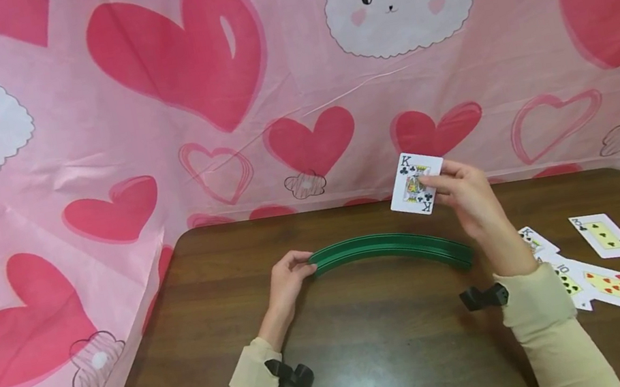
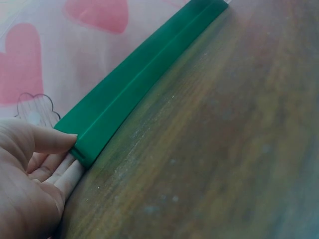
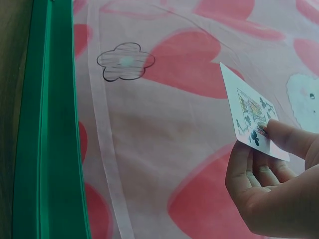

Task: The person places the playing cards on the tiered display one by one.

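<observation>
Head view: one green curved rack (image 1: 382,246), long axis left to right, bowed toward the tabletop's (image 1: 377,361) far edge, left end gripped by the left hand (image 1: 288,280); one king of clubs (image 1: 412,189), held by the right hand (image 1: 468,193), the nearer to the rack's right end; face-up cards (image 1: 613,289) farther right, open wood on the rack's near side. Left wrist view: rack end pinched between thumb and fingers, length running far and right. Right wrist view: king pinched, tilted, well apart from the rack at left, patterned cloth (image 3: 144,119) beyond.
</observation>
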Action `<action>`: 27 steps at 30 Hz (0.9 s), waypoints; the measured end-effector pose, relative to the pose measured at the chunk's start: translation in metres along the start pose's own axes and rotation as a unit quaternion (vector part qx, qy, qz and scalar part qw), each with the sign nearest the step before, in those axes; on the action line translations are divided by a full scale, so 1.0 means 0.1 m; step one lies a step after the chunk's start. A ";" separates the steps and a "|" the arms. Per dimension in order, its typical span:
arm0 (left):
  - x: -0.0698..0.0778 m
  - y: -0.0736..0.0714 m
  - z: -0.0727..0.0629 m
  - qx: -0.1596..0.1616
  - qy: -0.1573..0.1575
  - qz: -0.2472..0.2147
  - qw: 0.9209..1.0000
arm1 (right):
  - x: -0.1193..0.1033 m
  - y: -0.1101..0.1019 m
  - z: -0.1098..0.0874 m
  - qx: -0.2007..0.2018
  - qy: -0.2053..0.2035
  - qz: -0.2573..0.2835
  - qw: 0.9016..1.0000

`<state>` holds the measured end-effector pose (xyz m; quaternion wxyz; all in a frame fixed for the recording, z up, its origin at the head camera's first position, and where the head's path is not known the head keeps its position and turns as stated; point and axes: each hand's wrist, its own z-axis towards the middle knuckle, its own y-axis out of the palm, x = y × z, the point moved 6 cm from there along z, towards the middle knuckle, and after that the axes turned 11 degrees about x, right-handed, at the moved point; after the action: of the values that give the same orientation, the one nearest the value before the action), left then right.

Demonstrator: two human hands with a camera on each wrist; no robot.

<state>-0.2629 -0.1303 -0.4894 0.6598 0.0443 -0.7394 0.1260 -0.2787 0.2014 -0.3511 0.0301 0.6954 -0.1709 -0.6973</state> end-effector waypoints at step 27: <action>0.01 0.00 0.00 -0.002 0.005 -0.007 1.000 | 0.27 0.42 0.00 -0.014 0.016 -0.065 0.998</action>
<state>-0.2627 -0.1298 -0.4884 0.6647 0.0473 -0.7358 0.1201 -0.2880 0.1550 -0.3649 -0.0028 0.7157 -0.1146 -0.6889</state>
